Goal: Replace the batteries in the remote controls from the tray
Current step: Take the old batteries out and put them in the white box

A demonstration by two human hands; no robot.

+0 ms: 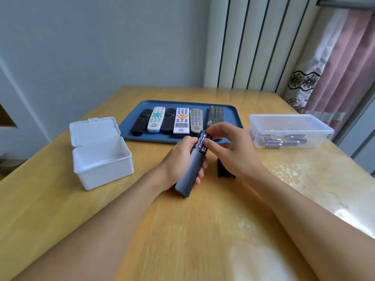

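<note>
So the left hand (178, 161) is wrapped around a long dark grey remote control (189, 171), back side up, held just above the yellow wooden table (182, 230). The right hand (227, 147) has its fingertips pinching a purple battery (202, 141) sitting in the open compartment. Six more remotes lie on the blue plastic tray (233, 110) behind, and the clear plastic box of batteries (288, 130) is off to the right.

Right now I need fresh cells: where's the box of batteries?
In the head view, the clear box sits on the table's right side, just right of the blue tray.
</note>
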